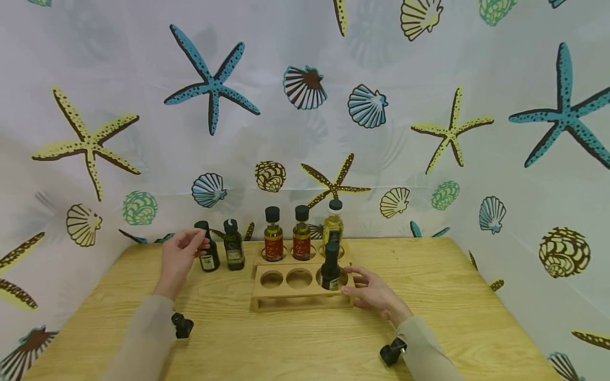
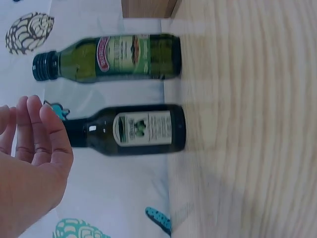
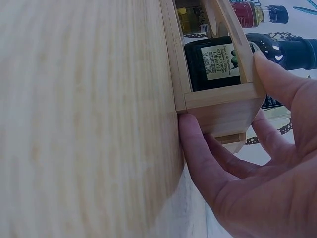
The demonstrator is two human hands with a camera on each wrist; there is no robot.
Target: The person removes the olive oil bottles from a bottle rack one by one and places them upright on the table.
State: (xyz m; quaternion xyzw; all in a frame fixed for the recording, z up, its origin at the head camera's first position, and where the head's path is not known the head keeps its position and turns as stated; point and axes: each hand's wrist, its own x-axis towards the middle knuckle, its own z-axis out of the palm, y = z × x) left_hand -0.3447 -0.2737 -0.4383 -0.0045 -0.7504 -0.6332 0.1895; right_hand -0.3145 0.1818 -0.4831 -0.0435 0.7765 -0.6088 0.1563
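Observation:
My left hand [image 1: 180, 254], fingers loosely bent, is at the neck of a dark green bottle [image 1: 209, 260] with a pale label, upright on the table. In the left wrist view the fingers [image 2: 52, 126] overlap this bottle's cap end. A second green bottle [image 2: 119, 57] stands beside it. My right hand [image 1: 376, 293] holds the right end of a two-tier wooden bottle rack [image 1: 286, 290]. In the right wrist view its thumb [image 3: 272, 72] touches the upper front corner and another finger lies low along the side. A dark olive oil bottle [image 3: 215, 62] sits in the rack's front right hole.
In the rack's back row stand two red-labelled bottles [image 1: 274, 248] [image 1: 302, 247] and a yellow oil bottle [image 1: 332, 231] with a black cap. The front row's left and middle holes hold nothing. A shell-and-starfish curtain [image 1: 305, 132] borders the wooden table [image 1: 295, 344].

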